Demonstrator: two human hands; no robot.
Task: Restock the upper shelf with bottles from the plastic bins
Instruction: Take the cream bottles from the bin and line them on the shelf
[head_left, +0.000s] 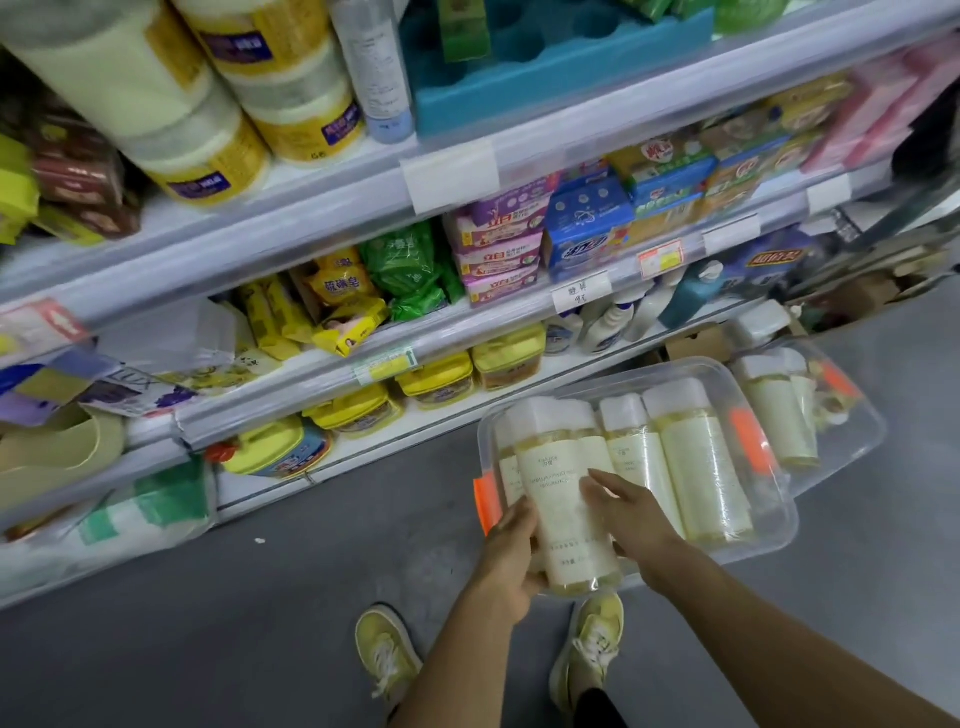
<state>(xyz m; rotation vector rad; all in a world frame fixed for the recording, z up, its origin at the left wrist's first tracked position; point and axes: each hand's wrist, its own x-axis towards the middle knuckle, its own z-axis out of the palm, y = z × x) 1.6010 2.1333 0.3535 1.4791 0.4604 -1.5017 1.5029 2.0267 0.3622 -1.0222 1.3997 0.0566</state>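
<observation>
A clear plastic bin (769, 525) sits on the grey floor and holds several pale yellow bottles with white caps. One bottle (563, 499) is raised above the bin's near left corner. My left hand (511, 558) grips its lower part from the left and below. My right hand (626, 514) touches its right side with fingers stretched out. Two more bottles (701, 467) lie side by side in the bin. A second clear bin (852, 415) behind it holds another bottle (776, 415). The upper shelf (322, 197) runs across the top.
Shelves of soap packs, yellow tubs (358, 410) and detergent bottles (623, 312) fill the left and centre. Large jars (291, 78) and a blue foam tray (545, 67) stand on the top shelf. My yellow shoes (387, 660) stand on the grey floor below the bin.
</observation>
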